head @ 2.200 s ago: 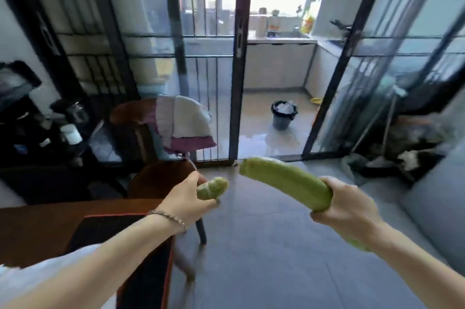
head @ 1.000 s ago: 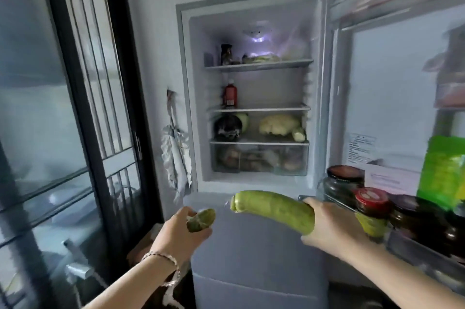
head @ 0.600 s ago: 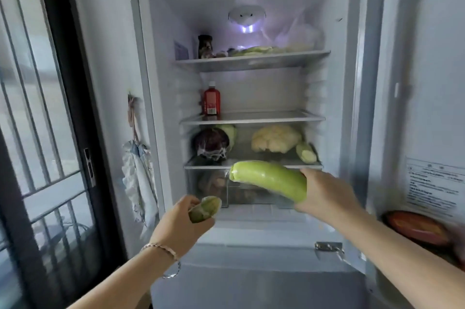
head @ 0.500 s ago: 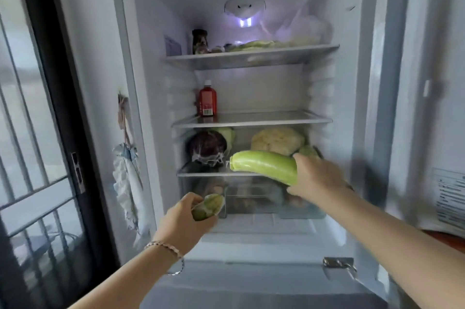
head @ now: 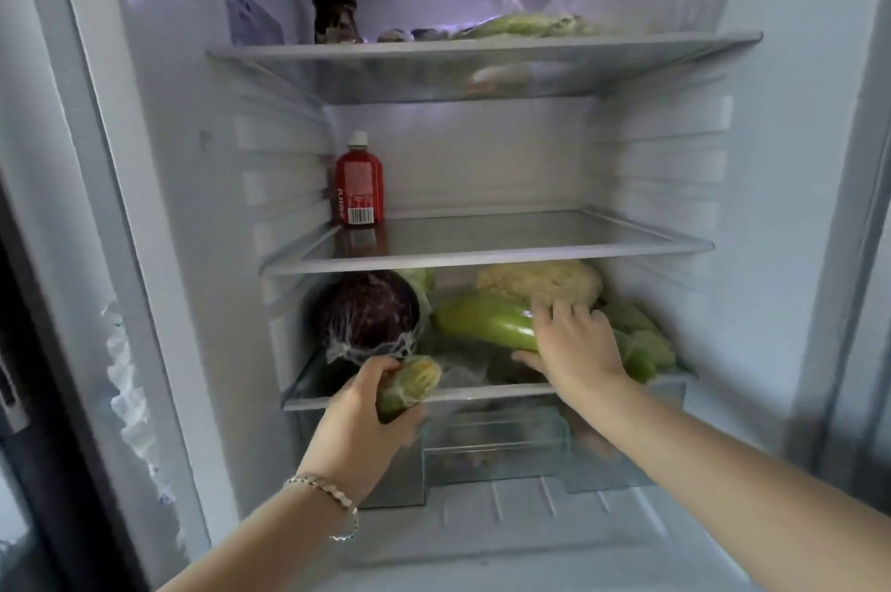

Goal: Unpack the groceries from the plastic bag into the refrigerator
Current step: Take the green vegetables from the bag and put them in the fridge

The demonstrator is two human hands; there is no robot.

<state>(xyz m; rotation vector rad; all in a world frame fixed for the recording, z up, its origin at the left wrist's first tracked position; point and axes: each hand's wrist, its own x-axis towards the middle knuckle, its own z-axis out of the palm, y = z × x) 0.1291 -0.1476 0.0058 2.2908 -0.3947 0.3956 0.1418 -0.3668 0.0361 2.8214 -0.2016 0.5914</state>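
Right hand (head: 573, 340), fingers spread over and thumb under, sets the green squash (head: 487, 319) on the lower shelf (head: 463, 393) between red cabbage (head: 369, 314) and cauliflower (head: 542, 282); best nudge it far back, leaving near room for the corn cob (head: 410, 381) clamped in the left hand (head: 364, 420).

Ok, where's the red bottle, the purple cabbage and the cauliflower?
red bottle (head: 359, 186): head view, on its label.
purple cabbage (head: 366, 314): head view, middle of its netted front.
cauliflower (head: 540, 280): head view, on its pale top.
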